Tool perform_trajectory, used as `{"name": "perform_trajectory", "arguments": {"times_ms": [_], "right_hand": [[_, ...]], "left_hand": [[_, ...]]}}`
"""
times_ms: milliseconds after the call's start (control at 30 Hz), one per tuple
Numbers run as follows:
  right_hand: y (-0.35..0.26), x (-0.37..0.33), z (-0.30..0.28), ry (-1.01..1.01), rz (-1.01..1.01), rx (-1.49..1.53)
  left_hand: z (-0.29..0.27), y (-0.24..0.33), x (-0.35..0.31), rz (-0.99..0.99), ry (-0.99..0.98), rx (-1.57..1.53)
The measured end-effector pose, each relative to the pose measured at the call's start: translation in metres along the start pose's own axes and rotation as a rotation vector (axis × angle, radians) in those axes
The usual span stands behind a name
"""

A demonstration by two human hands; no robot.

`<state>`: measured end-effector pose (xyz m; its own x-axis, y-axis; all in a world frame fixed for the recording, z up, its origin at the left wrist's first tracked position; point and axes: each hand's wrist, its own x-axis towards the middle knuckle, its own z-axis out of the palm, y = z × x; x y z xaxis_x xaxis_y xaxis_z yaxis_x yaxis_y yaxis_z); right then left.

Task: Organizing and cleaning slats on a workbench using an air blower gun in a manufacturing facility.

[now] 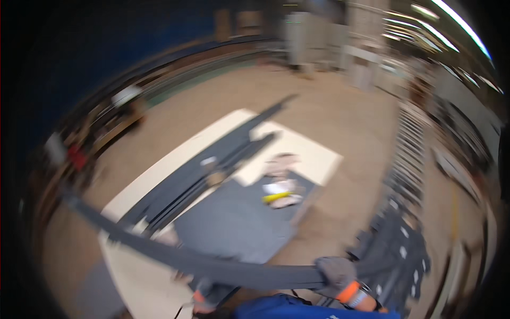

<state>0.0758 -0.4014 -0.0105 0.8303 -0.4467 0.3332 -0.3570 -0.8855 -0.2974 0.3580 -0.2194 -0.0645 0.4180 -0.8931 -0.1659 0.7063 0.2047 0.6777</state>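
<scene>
A long dark grey strip [212, 264], which looks like a flat profile, stretches across in front of me from the far left to my right hand. My right hand [336, 272], in a grey glove with an orange cuff, is wrapped round the strip's right end. Under the strip's near edge is my gloved left hand [208, 296]; it appears closed on the strip, though motion blurs its fingers. Beyond lies a pale table board [319, 154] with a dark grey sheet [234, 218] and several long dark strips [186, 183]. A yellow tool [277, 197] rests on white cloth or paper.
To my right, a roller conveyor [409, 149] runs away from me. Near its close end lies a pile of dark pieces [396, 250] with white labels. A low cart or bench [114, 122] stands at the left, and pale cabinets [319, 42] at the back.
</scene>
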Motion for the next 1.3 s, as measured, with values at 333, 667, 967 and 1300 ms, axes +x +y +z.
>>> {"name": "perform_trajectory", "arguments": {"times_ms": [333, 667, 967, 1300], "right_hand": [[0.0, 0.009, 0.035, -0.052, -0.214, -0.083], [-0.029, 0.009, 0.056, -0.346, -0.186, -0.089], [-0.072, -0.005, 0.094, -0.417, -0.242, -0.009], [-0.124, -0.012, 0.088, -0.634, -0.098, -0.176]], "left_hand": [[-0.04, -0.041, -0.03, 0.238, -0.223, -0.521], [-0.082, -0.09, -0.073, 0.353, -0.016, -0.716], [-0.126, -0.076, -0.137, 0.345, -0.08, -0.623], [-0.171, -0.071, -0.169, 0.115, -0.057, -0.678]]}}
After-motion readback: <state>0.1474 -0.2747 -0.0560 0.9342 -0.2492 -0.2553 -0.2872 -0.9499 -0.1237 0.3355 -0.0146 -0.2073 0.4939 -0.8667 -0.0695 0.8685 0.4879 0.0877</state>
